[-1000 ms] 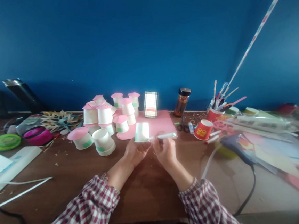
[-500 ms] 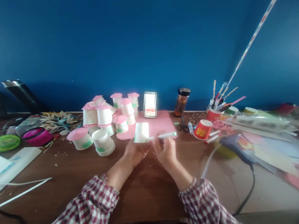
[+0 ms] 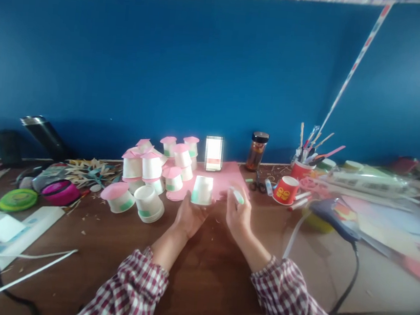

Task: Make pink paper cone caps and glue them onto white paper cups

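Observation:
My left hand [image 3: 191, 214] is closed around the lower part of a white paper cup [image 3: 202, 190], which is upside down and has a faint green patch on its side. To the right of the cup and apart from it, my right hand [image 3: 239, 213] grips a white marker [image 3: 237, 195] with a green end; its writing tip cannot be made out. Left of my hands stand several white cups with pink paper tops, among them a low one [image 3: 118, 197] with a green patch. Beside it is a tilted stack of plain cups [image 3: 148, 203].
Pink paper [image 3: 226, 178] lies behind my hands. A red cup [image 3: 285, 190], black scissors [image 3: 257, 186], a jar [image 3: 258, 152] and a glue gun [image 3: 335, 217] are to the right. At left are a power strip [image 3: 38, 228] and a magenta pouch [image 3: 61, 192].
My right hand has drawn the marker away from the cup to the right and turned it, so its green end faces me more. My left hand still holds the cup. The view has tilted up slightly.

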The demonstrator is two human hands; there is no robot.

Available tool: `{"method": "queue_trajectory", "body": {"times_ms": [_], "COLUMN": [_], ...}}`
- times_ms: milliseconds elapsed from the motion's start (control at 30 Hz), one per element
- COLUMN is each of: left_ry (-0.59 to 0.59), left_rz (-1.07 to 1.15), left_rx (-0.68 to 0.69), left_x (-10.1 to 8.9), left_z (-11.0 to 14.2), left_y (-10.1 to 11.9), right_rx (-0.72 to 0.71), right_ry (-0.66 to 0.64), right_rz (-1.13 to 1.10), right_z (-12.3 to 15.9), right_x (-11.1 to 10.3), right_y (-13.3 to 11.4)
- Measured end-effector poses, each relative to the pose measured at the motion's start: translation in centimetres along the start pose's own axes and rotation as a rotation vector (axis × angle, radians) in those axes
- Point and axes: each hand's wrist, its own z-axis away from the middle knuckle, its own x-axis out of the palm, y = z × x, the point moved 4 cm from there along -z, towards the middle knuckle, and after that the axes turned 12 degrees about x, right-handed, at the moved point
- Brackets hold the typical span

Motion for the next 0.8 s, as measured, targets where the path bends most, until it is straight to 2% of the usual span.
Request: {"method": "queue_trajectory", "body": {"times_ms": [167, 300, 433, 567, 667, 800], "left_ry": [-0.003, -0.001, -0.024, 0.022, -0.024, -0.09], "left_rz": [-0.094, -0.162, -0.174, -0.121, -0.143, -0.361], "left_rx": [0.057, 0.127, 0.106, 0.117, 0.192, 0.467], "left_x": [-0.2, -0.3, 0.3, 0.7, 1.2, 1.1], "left_z": [0.0, 0.2, 0.7, 2.1, 3.9, 5.7], "left_y": [0.1, 0.3, 0.1, 0.7, 2.4, 7.3], "right_rx": [-0.03, -0.026, -0.024, -0.036, -0.024, 0.014], "right_ry": [0.036, -0.02, -0.037, -0.007, 0.012, -0.007], "right_rz": [0.191, 0.345, 0.36, 0.333, 0.356, 0.383], "right_z": [-0.4, -0.7, -0.7, -0.8, -0.8, -0.7], "right_x": [0.0, 0.4, 0.4, 0.2, 0.1, 0.3], "right_y": [0.6, 1.3, 1.7, 2.0, 2.2, 2.1]}}
